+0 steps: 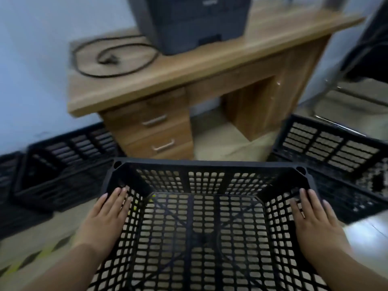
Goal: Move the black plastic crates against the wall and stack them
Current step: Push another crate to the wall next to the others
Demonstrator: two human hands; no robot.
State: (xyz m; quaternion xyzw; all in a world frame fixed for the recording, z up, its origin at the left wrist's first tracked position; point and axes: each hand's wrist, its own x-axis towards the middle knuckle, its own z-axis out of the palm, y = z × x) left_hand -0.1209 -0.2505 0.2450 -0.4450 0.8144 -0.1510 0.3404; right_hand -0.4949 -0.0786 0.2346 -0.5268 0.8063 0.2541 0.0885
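A black plastic crate [206,168] with lattice walls fills the lower middle of the head view, raised off the floor in front of me. My left hand [109,213] grips its left rim and my right hand [312,215] grips its right rim, fingers laid over the edges. Another black crate [63,164] sits on the floor at the left against the pale wall, with a further dark crate edge [8,164] beside it. A third crate [336,148] lies on the floor at the right.
A wooden desk [189,68] with two drawers stands straight ahead against the wall. On it sit a grey printer [195,24] and a coiled black cable [113,57]. A chair with metal legs [357,85] is at the far right.
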